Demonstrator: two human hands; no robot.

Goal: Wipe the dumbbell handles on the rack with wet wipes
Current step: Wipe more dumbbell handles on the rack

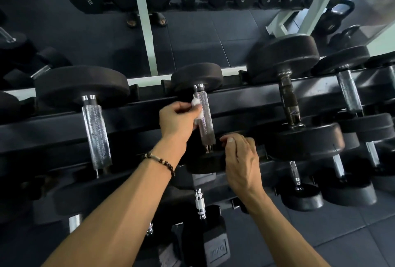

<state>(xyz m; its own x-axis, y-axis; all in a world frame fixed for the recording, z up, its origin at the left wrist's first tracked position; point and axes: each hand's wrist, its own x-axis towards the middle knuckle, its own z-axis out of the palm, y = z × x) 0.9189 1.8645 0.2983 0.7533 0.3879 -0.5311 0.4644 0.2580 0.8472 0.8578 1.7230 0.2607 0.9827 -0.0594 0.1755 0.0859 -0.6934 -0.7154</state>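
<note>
A small black dumbbell lies across the top tier of the black rack (239, 95), its knurled chrome handle (206, 117) pointing toward me. My left hand (178, 120) pinches a crumpled white wet wipe (197, 108) and holds it against the left side of that handle. My right hand (241, 162) curls its fingers over the near head (205, 163) of the same dumbbell. A beaded bracelet sits on my left wrist.
A larger dumbbell with a chrome handle (97, 136) lies to the left, and a big one with a dark handle (288, 100) to the right. More dumbbells fill the lower tier, including a 10 kg hex one (217, 243). A mirror behind reflects another rack and kettlebells (335, 17).
</note>
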